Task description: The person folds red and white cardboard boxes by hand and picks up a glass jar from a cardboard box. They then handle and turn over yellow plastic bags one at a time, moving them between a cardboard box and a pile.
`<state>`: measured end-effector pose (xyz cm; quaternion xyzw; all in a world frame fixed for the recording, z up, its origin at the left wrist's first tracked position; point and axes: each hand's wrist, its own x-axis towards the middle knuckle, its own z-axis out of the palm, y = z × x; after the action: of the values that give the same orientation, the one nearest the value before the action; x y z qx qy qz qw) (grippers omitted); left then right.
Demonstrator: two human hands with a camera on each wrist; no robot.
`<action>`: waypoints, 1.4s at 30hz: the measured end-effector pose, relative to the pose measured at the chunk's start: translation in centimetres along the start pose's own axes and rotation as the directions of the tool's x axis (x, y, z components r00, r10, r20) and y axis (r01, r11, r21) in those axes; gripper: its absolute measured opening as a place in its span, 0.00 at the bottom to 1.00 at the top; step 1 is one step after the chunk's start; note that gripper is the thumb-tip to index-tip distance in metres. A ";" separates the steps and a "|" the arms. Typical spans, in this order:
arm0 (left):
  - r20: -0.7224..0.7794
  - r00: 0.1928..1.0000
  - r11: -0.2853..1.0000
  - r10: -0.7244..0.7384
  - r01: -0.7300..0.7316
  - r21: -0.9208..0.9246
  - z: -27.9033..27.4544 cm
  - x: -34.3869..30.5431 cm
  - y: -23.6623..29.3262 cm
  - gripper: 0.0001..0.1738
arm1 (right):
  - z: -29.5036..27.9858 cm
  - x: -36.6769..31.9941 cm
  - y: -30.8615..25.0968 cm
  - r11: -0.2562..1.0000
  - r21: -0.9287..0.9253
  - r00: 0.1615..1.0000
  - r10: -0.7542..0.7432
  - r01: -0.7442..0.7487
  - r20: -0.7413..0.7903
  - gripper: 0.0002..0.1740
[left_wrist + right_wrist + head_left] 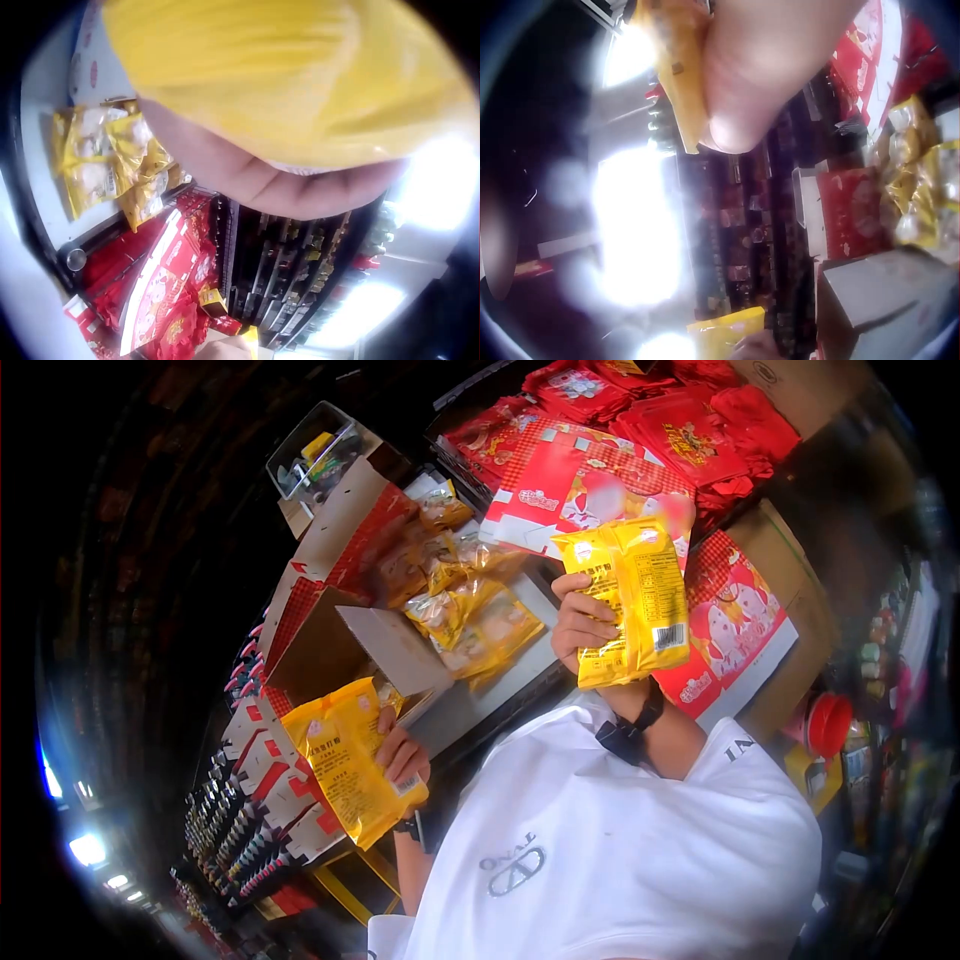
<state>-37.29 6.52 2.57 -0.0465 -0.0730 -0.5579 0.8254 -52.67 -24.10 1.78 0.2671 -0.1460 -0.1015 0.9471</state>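
My left hand grips a yellow printed packet by its right edge, in front of an open carton. Higher and to the right, my right hand grips a second yellow packet at its left side, its barcode facing the camera. Up close in the left wrist view, the packet fills the top, with curled fingers along its edge. The right wrist view has a narrow strip of the packet beside a large, blurred finger.
Several yellow packets lie piled on a grey surface behind the open carton. Red-and-white printed cartons and red bags are at the upper right. A clear bin stands at the back; packed shelves line the left.
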 end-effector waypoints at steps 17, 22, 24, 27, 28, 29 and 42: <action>-0.086 0.986 0.971 -0.140 0.154 0.183 2.0 2.2 -1.5 0.28 | 1.5 -0.2 2.0 0.998 -0.006 0.998 0.061 -0.061 0.024 0.12; -0.095 0.985 0.977 -0.146 0.159 0.143 1.8 2.5 -1.8 0.27 | 1.6 -0.8 1.4 0.997 -0.035 0.998 0.062 -0.061 0.029 0.12; -0.082 0.987 0.986 -0.140 0.146 0.078 1.0 2.0 -1.6 0.27 | 1.6 -1.1 1.4 0.998 -0.027 0.999 0.055 -0.055 -0.001 0.12; -0.068 0.993 0.995 -0.095 0.098 0.037 0.9 2.0 -1.7 0.25 | 2.0 -1.3 2.0 1.000 0.006 0.997 -0.024 0.024 -0.071 0.13; -0.064 0.995 0.997 -0.073 0.075 0.032 0.9 2.0 -1.8 0.25 | 2.0 -1.4 1.9 1.000 -0.004 0.998 -0.027 0.027 -0.064 0.14; -0.057 0.996 0.997 -0.075 0.076 0.022 0.9 2.0 -1.6 0.25 | 1.7 -1.5 1.7 0.999 -0.014 0.998 -0.031 0.031 -0.058 0.14; -0.026 0.996 0.993 -0.090 0.091 0.080 0.3 1.0 -0.4 0.29 | 1.3 -2.1 1.6 0.994 -0.027 0.992 -0.105 0.103 -0.075 0.17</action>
<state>-37.32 5.55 3.00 -0.0036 -0.0885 -0.5918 0.8012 -54.90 -22.82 3.20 0.2671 -0.0943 -0.1423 0.9484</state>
